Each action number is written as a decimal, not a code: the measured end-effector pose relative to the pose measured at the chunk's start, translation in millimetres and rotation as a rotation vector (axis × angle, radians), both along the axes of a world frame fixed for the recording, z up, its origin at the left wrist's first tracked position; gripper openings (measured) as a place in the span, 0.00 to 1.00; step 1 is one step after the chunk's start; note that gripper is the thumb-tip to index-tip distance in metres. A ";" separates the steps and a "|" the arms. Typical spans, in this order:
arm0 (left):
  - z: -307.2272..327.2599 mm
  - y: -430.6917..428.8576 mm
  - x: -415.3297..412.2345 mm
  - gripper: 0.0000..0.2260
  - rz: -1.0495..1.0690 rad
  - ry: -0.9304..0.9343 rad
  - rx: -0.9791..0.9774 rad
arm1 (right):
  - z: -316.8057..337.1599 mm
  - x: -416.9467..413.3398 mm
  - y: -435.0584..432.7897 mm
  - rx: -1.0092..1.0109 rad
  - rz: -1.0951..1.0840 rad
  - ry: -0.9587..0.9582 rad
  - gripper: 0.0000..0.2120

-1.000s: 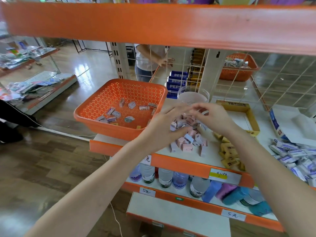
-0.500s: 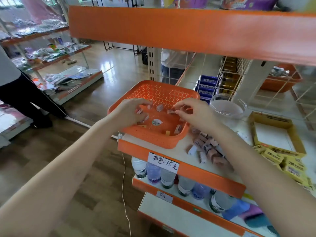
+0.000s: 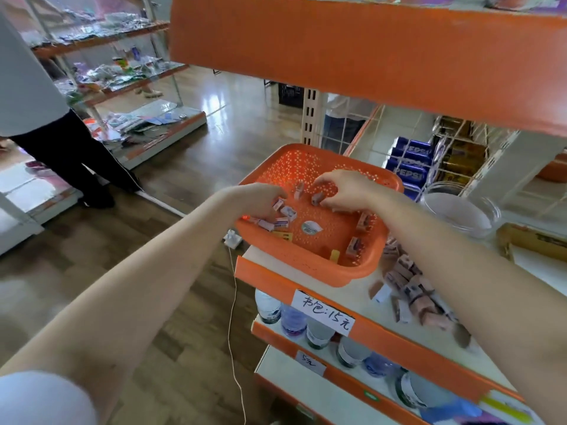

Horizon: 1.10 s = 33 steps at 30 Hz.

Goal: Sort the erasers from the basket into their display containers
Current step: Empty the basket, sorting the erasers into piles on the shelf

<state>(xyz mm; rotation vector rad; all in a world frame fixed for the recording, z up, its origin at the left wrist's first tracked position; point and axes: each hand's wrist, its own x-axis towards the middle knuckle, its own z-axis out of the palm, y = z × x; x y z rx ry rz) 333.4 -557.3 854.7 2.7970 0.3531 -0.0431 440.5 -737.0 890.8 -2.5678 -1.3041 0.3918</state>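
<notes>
Erasers (image 3: 317,197) in the basket (image 3: 306,265) are now pinched by left hand (image 3: 257,199) and right hand (image 3: 343,188), moved from the pile (image 3: 411,289).

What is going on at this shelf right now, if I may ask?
A person has both hands in the orange basket on the shelf. The left hand curls over loose erasers at its left side; the right hand pinches a pink eraser. A pile of pink erasers lies on the shelf beside the basket.
</notes>
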 end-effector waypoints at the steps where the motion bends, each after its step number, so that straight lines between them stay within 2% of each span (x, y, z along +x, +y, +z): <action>1: 0.0 1.8 3.3 0.24 0.001 0.055 -0.026 | -4.2 3.0 5.5 -0.022 -0.005 0.002 0.23; 3: -2.7 1.2 8.2 0.25 -0.019 0.136 -0.035 | -14.3 5.9 11.6 -0.086 0.009 0.001 0.24; 6: -6.0 -0.2 16.3 0.22 -0.021 0.124 -0.018 | -24.2 7.2 10.8 -0.182 0.051 -0.004 0.23; 9: -6.2 -2.8 22.1 0.21 -0.046 0.229 0.003 | -27.9 12.6 8.1 -0.140 0.040 -0.006 0.19; 18: -9.0 -12.6 26.4 0.22 -0.119 0.280 0.054 | -34.5 15.6 10.5 -0.158 0.027 -0.042 0.13; 28: 2.8 -22.8 21.2 0.16 -0.199 0.198 0.175 | -22.4 11.5 11.4 -0.114 0.033 -0.061 0.10; 33: 29.6 -36.4 17.3 0.14 -0.181 -0.011 0.092 | 3.3 7.0 -10.7 0.163 -0.014 -0.030 0.07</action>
